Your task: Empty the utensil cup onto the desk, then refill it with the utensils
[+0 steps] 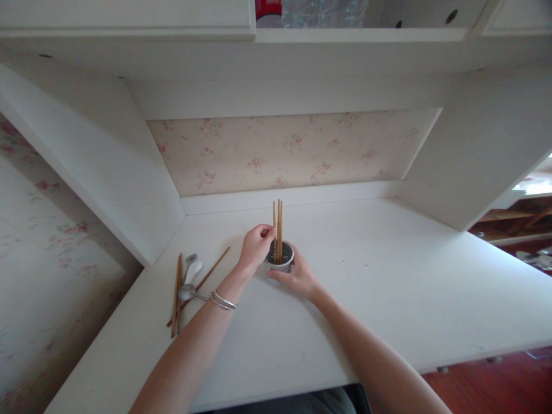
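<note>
A small round utensil holder (278,267) with a pale rim and dark inside stands on the white desk. My right hand (297,276) is wrapped round its right and front side. Several wooden chopsticks (280,230) rise upright out of it. At its left rim my left hand (259,244) pinches one chopstick (273,214), whose lower end goes down into the holder. Left of my left forearm lie more chopsticks (176,299), a white spoon (192,271) and metal spoons (186,292), partly crossing one another. One metal spoon's handle runs up to my bracelets.
White side panels (107,161) close in the desk (388,276) at left and right, with a shelf (302,60) overhead. Plastic bottles (323,12) stand in the upper cabinet. A flowered wall strip (293,152) is at the back. The desk's front edge is near my body.
</note>
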